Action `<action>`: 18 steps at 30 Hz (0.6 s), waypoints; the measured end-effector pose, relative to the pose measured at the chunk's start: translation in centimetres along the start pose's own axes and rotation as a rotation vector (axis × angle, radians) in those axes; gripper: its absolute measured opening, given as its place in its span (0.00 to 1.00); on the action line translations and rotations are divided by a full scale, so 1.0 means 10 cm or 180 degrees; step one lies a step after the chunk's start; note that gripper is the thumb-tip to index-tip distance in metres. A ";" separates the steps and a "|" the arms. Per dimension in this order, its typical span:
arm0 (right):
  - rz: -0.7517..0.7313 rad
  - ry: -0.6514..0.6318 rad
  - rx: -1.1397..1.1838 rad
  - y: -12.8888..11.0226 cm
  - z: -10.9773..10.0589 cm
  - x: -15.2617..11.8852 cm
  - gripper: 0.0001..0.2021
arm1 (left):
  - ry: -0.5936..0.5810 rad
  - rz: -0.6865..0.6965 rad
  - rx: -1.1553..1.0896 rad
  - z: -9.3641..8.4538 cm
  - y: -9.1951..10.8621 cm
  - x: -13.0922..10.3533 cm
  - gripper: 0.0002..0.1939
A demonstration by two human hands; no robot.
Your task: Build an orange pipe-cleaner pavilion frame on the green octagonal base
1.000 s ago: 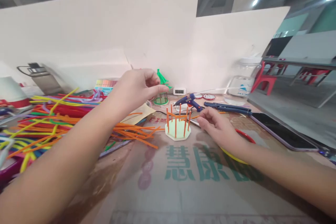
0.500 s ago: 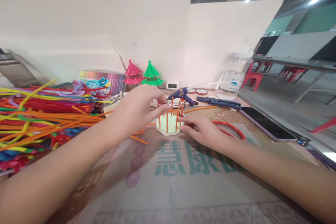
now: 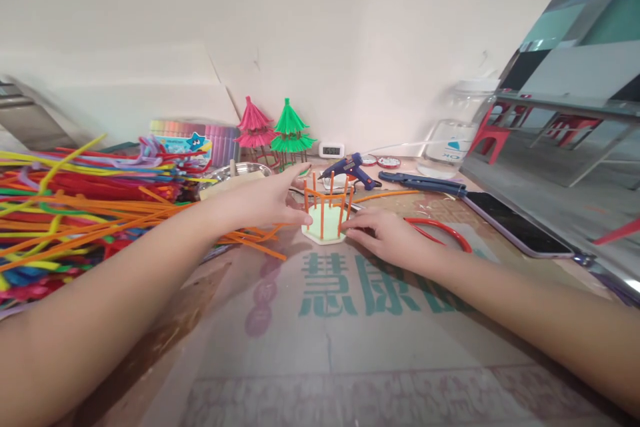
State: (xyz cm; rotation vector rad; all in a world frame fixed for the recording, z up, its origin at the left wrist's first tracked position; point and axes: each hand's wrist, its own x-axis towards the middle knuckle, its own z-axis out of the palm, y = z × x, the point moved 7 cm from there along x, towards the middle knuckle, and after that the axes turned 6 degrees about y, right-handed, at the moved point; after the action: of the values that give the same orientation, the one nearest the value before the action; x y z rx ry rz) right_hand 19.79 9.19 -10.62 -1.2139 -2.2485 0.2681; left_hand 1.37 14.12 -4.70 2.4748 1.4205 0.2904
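A small frame of orange pipe-cleaner posts [image 3: 323,219] stands upright on a pale green, many-sided base [image 3: 327,238]. Orange crosspieces link the posts partway up. At its left side is my left hand [image 3: 267,197], thumb and fingers spread apart, the thumb tip beside the base and a left post. My right hand [image 3: 383,237] rests low on the right, its bent fingers gripping the edge of the base near a post. Some of its fingertips are hidden behind that post.
Colourful pipe cleaners [image 3: 100,213] lie heaped at left. Behind stand pink [image 3: 254,123] and green [image 3: 289,127] tiered roofs, markers [image 3: 220,141], a small clock [image 3: 331,149] and a blue glue gun [image 3: 350,168]. Pliers [image 3: 420,183], a phone [image 3: 517,223] and a bottle [image 3: 455,133] are right.
My left hand has come off the top of the frame, moving left and down, with its thumb and fingers spread. My right hand stays at the base's right side. The view has shifted slightly.
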 end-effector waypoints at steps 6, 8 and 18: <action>-0.0045 0.0061 -0.0043 -0.04 -0.01 -0.01 0.11 | 0.0183 0.0285 -0.0235 0.04 0.19 0.00 0.44; -0.0005 0.0093 -0.0064 -0.03 -0.02 -0.01 0.12 | 0.0197 0.0316 -0.0458 0.07 0.18 0.01 0.43; 0.0112 0.0162 0.0068 0.20 -0.07 0.03 0.12 | 0.0027 0.0384 -0.0876 0.13 0.21 0.01 0.45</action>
State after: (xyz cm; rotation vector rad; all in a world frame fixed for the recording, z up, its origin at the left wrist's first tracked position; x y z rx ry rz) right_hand 21.44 10.48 -10.81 -1.2364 -2.1772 0.2710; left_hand 3.54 13.02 -5.25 2.3368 1.1486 0.4869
